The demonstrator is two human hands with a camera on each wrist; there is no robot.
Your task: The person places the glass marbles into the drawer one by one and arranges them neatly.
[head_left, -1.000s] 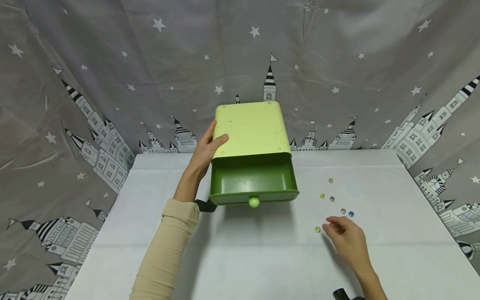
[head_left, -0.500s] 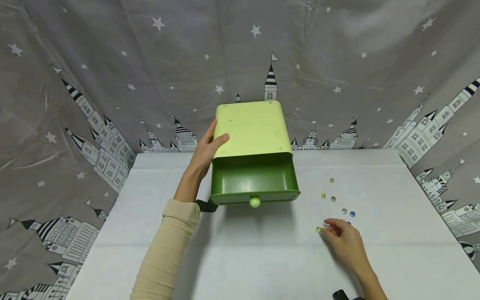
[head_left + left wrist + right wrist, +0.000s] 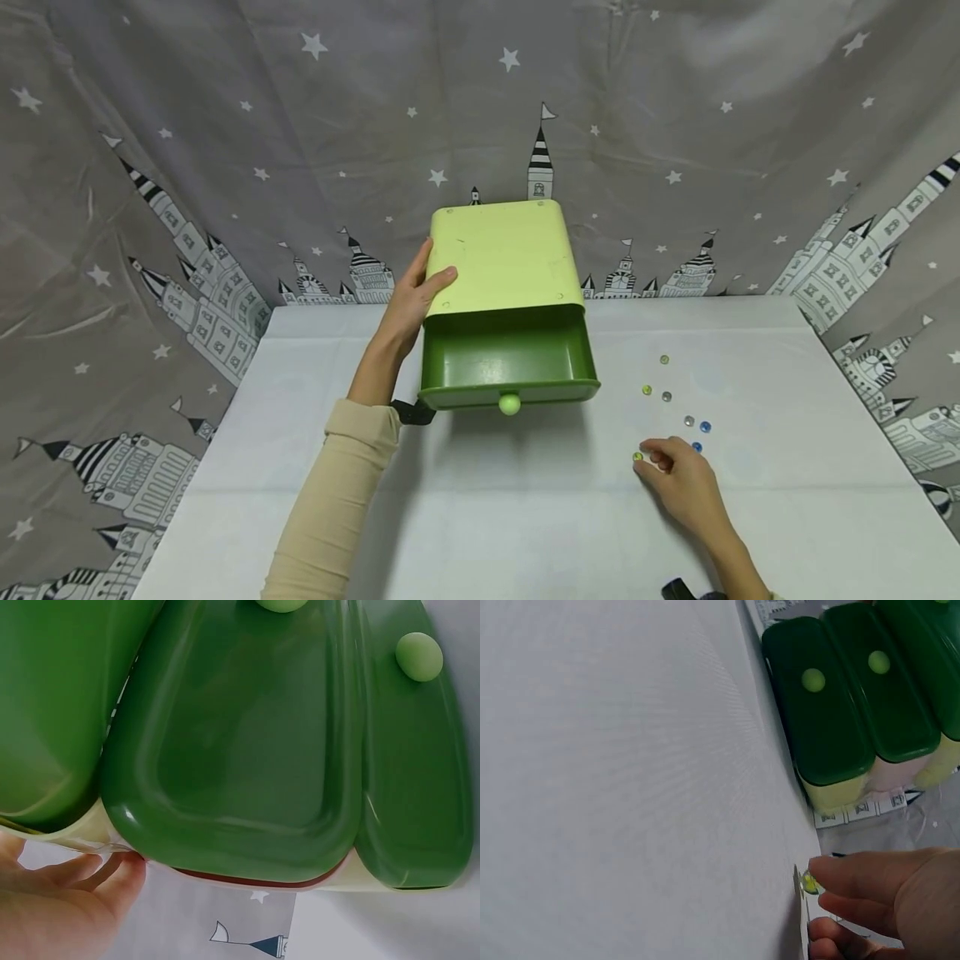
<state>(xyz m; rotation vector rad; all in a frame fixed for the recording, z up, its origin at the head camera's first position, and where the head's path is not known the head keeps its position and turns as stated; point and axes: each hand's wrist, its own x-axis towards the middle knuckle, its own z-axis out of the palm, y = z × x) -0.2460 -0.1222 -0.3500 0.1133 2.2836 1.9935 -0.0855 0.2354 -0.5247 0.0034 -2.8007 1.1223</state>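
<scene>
A small drawer cabinet with a yellow-green top stands at the back of the table in the head view. Its top green drawer is pulled out, with nothing visible inside and a round light-green knob in front. My left hand grips the cabinet's left side, thumb over the top edge; its fingers show against the side in the left wrist view. At the right, my right hand is low over the table, thumb and forefinger parted around a yellow-green glass gem. The gem shows by the thumb tip in the right wrist view.
Several other gems lie behind the right hand: two blue, including one blue gem, plus grey and greenish ones such as the green gem. Lower closed drawers show in the wrist views. A grey castle-print curtain hangs behind the white table.
My right hand has moved slightly left, bringing its fingertips around the yellow-green gem and uncovering a second blue gem. The left hand and the cabinet have stayed in place.
</scene>
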